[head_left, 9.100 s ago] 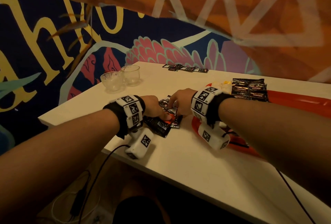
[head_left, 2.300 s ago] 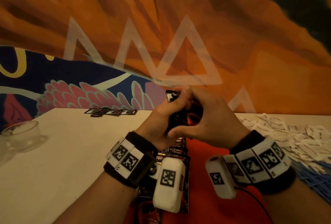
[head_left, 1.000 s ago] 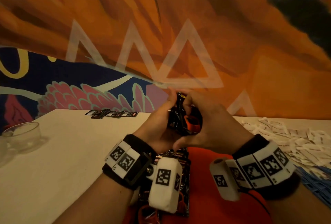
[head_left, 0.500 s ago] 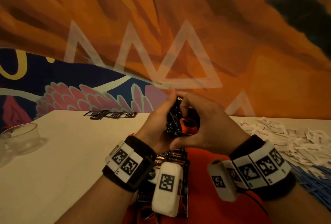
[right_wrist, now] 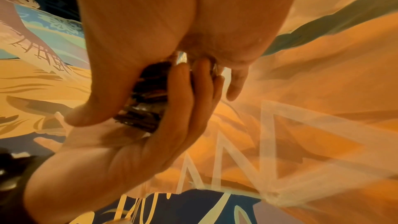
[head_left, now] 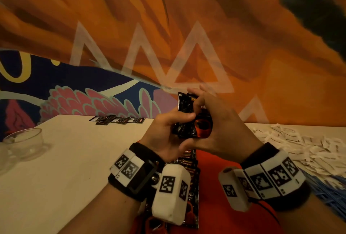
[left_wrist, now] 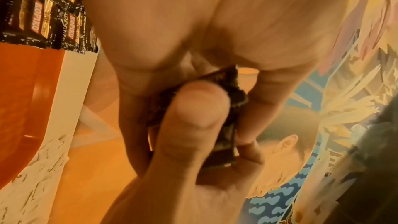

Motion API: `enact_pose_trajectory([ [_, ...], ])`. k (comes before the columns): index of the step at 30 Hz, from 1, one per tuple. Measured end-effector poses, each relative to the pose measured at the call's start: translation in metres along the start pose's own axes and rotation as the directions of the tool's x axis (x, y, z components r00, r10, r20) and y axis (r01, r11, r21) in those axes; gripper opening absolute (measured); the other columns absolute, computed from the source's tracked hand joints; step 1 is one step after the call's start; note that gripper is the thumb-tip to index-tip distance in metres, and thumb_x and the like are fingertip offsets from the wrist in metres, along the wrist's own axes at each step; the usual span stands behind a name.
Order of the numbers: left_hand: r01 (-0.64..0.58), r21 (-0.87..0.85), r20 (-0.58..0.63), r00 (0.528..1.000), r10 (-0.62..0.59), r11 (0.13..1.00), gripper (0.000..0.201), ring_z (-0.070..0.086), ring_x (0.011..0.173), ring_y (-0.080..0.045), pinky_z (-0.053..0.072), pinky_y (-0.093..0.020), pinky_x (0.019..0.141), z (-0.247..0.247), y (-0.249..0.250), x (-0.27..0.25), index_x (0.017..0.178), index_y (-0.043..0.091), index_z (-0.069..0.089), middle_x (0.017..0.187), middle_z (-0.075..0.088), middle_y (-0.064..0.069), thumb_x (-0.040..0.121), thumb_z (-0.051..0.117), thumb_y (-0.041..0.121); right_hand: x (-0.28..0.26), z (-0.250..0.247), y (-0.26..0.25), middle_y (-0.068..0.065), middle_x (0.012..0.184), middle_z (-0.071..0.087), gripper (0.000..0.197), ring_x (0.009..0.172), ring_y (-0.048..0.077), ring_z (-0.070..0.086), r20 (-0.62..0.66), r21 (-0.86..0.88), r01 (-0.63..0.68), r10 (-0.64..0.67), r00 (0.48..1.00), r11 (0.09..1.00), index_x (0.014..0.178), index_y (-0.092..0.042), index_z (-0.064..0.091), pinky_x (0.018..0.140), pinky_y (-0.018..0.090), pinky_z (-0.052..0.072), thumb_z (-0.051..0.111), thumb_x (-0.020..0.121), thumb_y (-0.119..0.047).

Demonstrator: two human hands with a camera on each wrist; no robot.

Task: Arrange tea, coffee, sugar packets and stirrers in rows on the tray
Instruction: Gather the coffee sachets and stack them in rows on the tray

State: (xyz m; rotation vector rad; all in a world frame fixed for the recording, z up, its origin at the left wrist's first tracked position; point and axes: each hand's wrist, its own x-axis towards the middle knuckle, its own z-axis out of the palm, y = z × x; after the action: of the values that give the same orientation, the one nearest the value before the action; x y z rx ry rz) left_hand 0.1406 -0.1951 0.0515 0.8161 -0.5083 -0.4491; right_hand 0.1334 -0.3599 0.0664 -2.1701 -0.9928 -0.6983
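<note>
Red plastic tray [head_left: 215,187] lies nearest, beneath both wrists, with a row of black foil coffee sachets [head_left: 187,162] laid along its left side, directly under the left hand [head_left: 164,132]. Above the tray, lifted clear of the table [head_left: 65,168], both hands close around a stack of black foil coffee sachets [head_left: 189,119] printed with a red-orange cup. The left hand grips the stack from the left, thumb curled over its front and fingers behind; the right hand [head_left: 221,129] wraps it from the right, fingertips pinching the top edge. From the left wrist, the thumb [left_wrist: 193,117] presses flat on the dark foil. To the right of the right hand, a loose heap of white paper sugar packets [head_left: 303,144] spreads over the cream-coloured table, with a blue slatted plastic piece [head_left: 327,190] at its near edge. Left of the left hand stands a clear glass bowl [head_left: 24,142]. Beyond the hands, a few more dark sachets [head_left: 116,119] lie near the table's far edge, below an orange, navy and pink painted mural wall [head_left: 187,28].
</note>
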Motion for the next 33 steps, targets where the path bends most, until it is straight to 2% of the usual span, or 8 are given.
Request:
enact_pose_trajectory([
  [3, 0.020, 0.011, -0.008, 1.000, -0.020, 1.000, 0.055, 0.063, 0.106, -0.031, 0.056, -0.037, 0.085, 0.003, 0.001, -0.001, 0.132, 0.006, 0.051, 0.117, 0.060, -0.016, 0.082, 0.068, 0.019, 0.002, 0.003, -0.003, -0.004, 0.140, 0.052, 0.063, 0.141, -0.014, 0.009, -0.036, -0.032, 0.017, -0.018, 0.999, 0.999, 0.098, -0.043, 0.031, 0.118, 0.021, 0.018, 0.074, 0.059, -0.067],
  [6, 0.100, -0.080, -0.001, 0.995, -0.100, 0.992, 0.044, 0.064, 0.108, -0.028, 0.050, -0.035, 0.092, 0.008, 0.004, -0.001, 0.126, 0.009, 0.059, 0.116, 0.063, -0.013, 0.093, 0.056, 0.039, 0.001, 0.003, -0.002, -0.003, 0.136, 0.056, 0.068, 0.146, 0.008, 0.025, -0.053, -0.011, 0.027, -0.028, 0.998, 1.000, 0.105, -0.033, 0.040, 0.117, 0.041, 0.032, 0.079, 0.059, -0.063],
  [9, 0.158, -0.057, 0.018, 0.987, -0.157, 0.986, 0.046, 0.058, 0.116, -0.028, 0.040, -0.034, 0.100, 0.005, 0.007, 0.000, 0.135, 0.012, 0.051, 0.124, 0.060, -0.012, 0.098, 0.052, 0.040, 0.000, 0.001, -0.003, -0.002, 0.144, 0.048, 0.068, 0.143, 0.009, 0.032, -0.069, 0.031, 0.021, -0.019, 0.997, 0.999, 0.106, -0.032, 0.041, 0.110, 0.041, 0.042, 0.081, 0.058, -0.060],
  [14, 0.164, -0.006, 0.024, 0.986, -0.164, 0.986, 0.041, 0.058, 0.109, -0.026, 0.039, -0.031, 0.093, -0.004, 0.007, -0.001, 0.130, 0.013, 0.059, 0.119, 0.060, -0.013, 0.094, 0.059, 0.033, -0.001, 0.003, -0.005, -0.033, 0.142, 0.025, 0.070, 0.147, 0.005, 0.024, -0.052, 0.094, -0.044, 0.049, 0.997, 0.995, 0.101, -0.040, 0.036, 0.109, 0.033, 0.042, 0.083, 0.053, -0.059],
  [18, 0.118, 0.037, -0.004, 0.993, -0.118, 0.992, 0.041, 0.059, 0.106, -0.027, 0.044, -0.033, 0.091, -0.007, 0.005, -0.002, 0.122, 0.011, 0.067, 0.114, 0.062, -0.014, 0.088, 0.065, 0.035, 0.000, 0.005, -0.010, -0.023, 0.140, 0.037, 0.074, 0.136, 0.010, 0.044, -0.059, 0.123, -0.073, 0.081, 0.995, 0.990, 0.098, -0.041, 0.032, 0.100, 0.028, 0.050, 0.086, 0.051, -0.056],
  [22, 0.107, 0.041, -0.044, 0.993, -0.105, 0.993, 0.054, 0.069, 0.103, -0.027, 0.059, -0.033, 0.085, 0.002, 0.007, -0.004, 0.125, 0.006, 0.063, 0.112, 0.068, -0.015, 0.083, 0.063, 0.040, 0.001, 0.004, -0.011, -0.011, 0.101, 0.059, 0.073, 0.088, 0.007, 0.065, -0.114, 0.155, -0.040, 0.058, 0.992, 0.987, 0.097, -0.035, 0.034, 0.066, 0.020, 0.055, 0.091, 0.053, -0.047],
  [29, 0.070, 0.027, -0.027, 0.997, -0.069, 0.997, 0.071, 0.060, 0.118, -0.031, 0.049, -0.041, 0.101, 0.008, 0.004, -0.006, 0.143, 0.006, 0.049, 0.130, 0.058, -0.017, 0.091, 0.052, 0.054, 0.000, -0.002, -0.009, -0.009, 0.090, 0.058, 0.065, 0.076, 0.009, 0.062, -0.102, 0.110, 0.026, -0.015, 0.995, 0.994, 0.092, -0.026, 0.036, 0.058, 0.015, 0.046, 0.093, 0.060, -0.028],
  [33, 0.047, 0.004, -0.007, 0.999, -0.047, 0.999, 0.045, 0.067, 0.106, -0.027, 0.058, -0.035, 0.087, 0.006, 0.001, -0.003, 0.123, 0.010, 0.065, 0.116, 0.067, -0.013, 0.089, 0.059, 0.040, 0.000, -0.003, -0.010, -0.008, 0.091, 0.058, 0.066, 0.080, 0.011, 0.062, -0.054, 0.095, 0.047, -0.042, 0.998, 0.994, 0.093, -0.028, 0.036, 0.061, 0.021, 0.049, 0.093, 0.060, -0.037],
])
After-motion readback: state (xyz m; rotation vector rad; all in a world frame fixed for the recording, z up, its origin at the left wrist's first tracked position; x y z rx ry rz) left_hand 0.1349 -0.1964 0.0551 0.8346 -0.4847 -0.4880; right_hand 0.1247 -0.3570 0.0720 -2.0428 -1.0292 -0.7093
